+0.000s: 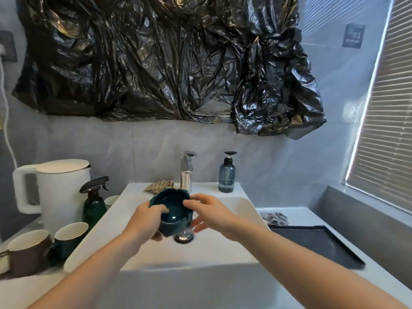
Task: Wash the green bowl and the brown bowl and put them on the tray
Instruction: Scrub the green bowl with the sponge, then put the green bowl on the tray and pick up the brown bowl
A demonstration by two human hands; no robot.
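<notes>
Green bowl [171, 210]: held tilted above the basin of the sink [234, 210], just over the drain [184, 237], mouth turned toward the camera; scalloped rim; no running water could be made out.
Left hand [145, 221]: grip closed round the bowl's near-left wall, fingers curled over the rim into the inside, palm under the base; the bowl's weight was judged to be carried here.
Right hand [207, 214]: fingertips were laid on the bowl's right rim, lower fingers loosely spread below and apparently clear of it; a light touch, not a full grip.
Key relation: the bowl lay between the two hands, nearer the left; the tray [316, 244] lay well apart on the counter to the right of the sink, so a rightward carry was judged to suit a hand-over to the right hand or a cross-body reach.
Tap [186, 172]: directly behind the bowl, spout pointed toward it.
Step judged: rubbing or rinsing of the green bowl, tray placement not yet made.
Brown bowl: could not be identified with certainty; a brown vessel [26, 250] and a dark green cup [69, 238] stood on the counter at left.
Other items: soap bottle [227, 175], spray bottle [94, 204], kettle [55, 192], woven cloth [158, 186] behind the bowl, grey rag [275, 218] beyond the tray.
</notes>
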